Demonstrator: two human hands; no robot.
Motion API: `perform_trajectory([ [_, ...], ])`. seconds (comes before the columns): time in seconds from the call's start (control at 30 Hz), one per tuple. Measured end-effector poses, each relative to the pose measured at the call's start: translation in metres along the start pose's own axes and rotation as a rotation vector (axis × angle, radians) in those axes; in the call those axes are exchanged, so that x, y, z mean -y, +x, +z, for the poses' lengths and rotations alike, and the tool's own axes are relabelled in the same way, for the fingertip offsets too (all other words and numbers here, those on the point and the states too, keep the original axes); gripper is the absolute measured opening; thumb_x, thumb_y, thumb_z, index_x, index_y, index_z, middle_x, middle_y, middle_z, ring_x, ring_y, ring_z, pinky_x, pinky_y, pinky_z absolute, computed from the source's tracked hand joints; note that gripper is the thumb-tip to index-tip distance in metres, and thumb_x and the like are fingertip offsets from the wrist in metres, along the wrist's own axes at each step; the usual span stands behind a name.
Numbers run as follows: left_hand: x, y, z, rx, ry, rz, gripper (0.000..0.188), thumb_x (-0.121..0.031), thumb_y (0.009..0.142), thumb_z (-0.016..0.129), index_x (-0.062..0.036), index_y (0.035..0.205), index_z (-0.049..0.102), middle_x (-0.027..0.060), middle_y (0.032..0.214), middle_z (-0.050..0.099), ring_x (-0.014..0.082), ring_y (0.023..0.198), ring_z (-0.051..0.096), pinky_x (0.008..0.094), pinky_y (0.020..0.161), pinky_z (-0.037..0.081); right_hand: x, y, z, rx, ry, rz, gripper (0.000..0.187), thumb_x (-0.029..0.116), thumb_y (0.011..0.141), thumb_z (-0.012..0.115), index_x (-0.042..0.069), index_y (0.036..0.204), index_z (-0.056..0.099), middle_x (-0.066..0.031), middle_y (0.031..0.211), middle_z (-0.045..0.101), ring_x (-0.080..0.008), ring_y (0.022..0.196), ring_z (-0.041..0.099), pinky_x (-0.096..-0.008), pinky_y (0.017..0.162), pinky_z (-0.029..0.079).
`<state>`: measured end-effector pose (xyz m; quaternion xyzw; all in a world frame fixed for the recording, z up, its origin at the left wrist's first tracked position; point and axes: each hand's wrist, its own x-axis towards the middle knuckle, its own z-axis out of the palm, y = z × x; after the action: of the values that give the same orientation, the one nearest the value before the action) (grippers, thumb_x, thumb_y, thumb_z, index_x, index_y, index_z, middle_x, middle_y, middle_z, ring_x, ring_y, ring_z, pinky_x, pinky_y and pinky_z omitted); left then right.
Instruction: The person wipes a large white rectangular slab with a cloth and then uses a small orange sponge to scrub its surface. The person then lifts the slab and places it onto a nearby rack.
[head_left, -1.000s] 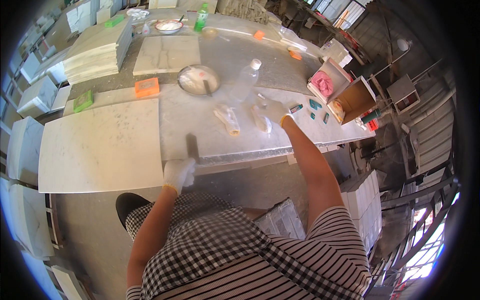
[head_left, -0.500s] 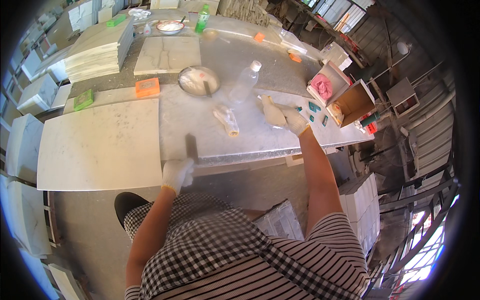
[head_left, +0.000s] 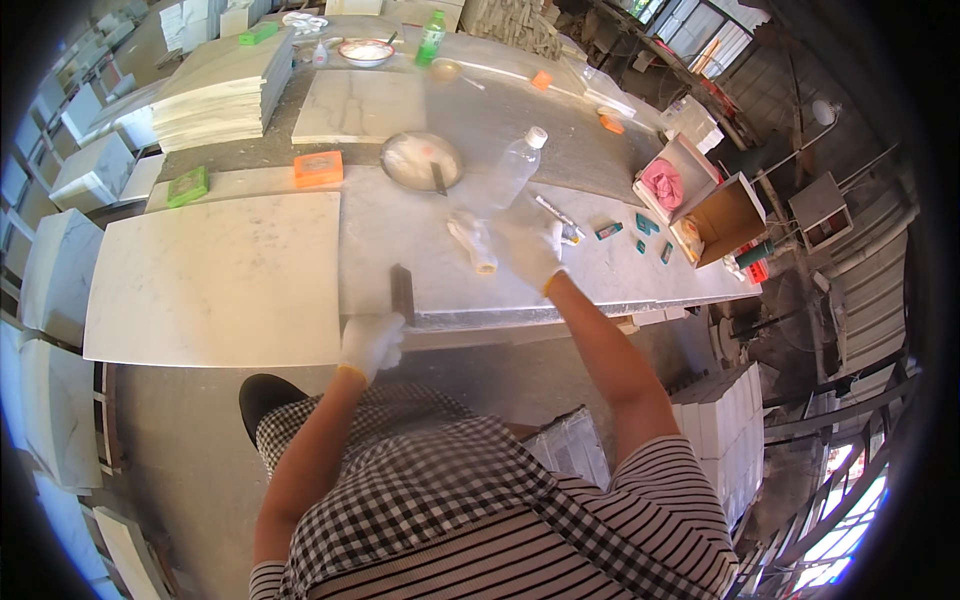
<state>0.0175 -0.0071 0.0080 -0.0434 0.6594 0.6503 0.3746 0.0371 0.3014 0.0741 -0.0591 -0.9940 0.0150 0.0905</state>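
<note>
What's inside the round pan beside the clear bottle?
The pan holds a whitish mass; a dark flat strip crosses its near rim. The bottom under the mass is covered, so not visible.

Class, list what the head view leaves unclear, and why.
Head view:
- Right hand: blurred; whether it holds anything is unclear.
- Dark blade: lower end hidden by the left hand.
- Teal pieces: too small to identify.
- Left sleeve: cut off by the lower edge.

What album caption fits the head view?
White-gloved right hand near a clear plastic bottle, white-gloved left hand at a dark flat tool.
</note>
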Motion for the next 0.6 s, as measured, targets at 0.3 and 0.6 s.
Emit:
perform_trajectory([
  [0.3, -0.003, 0.000, 0.002, -0.027, 0.028, -0.018, 0.036, -0.032, 0.084, 0.070, 0.0008, 0.072, 0.063, 0.0102, 0.055, 0.059, 0.0197, 0.041, 0.056, 0.0297, 0.039, 0.045, 0.017, 0.021, 0.038, -0.001, 0.414, 0.264, 0.039, 0.040, 0.093, 0.060, 0.016, 0.123, 0.066, -0.0070, 0.095, 0.071, -0.0141, 0.063, 0.064, -0.0268, 0.064, 0.052],
  [0.6, -0.002, -0.002, 0.001, -0.015, 0.007, -0.022, 0.031, -0.025, 0.084, 0.068, 0.0049, 0.078, 0.063, 0.0105, 0.064, 0.061, 0.0188, 0.045, 0.055, 0.0306, 0.042, 0.043, -0.026, -0.004, 0.026, 0.151, 1.613, 0.390, 0.033, 0.018, 0.095, 0.059, 0.005, 0.125, 0.059, -0.0025, 0.111, 0.065, -0.0120, 0.092, 0.064, -0.0254, 0.069, 0.052],
])
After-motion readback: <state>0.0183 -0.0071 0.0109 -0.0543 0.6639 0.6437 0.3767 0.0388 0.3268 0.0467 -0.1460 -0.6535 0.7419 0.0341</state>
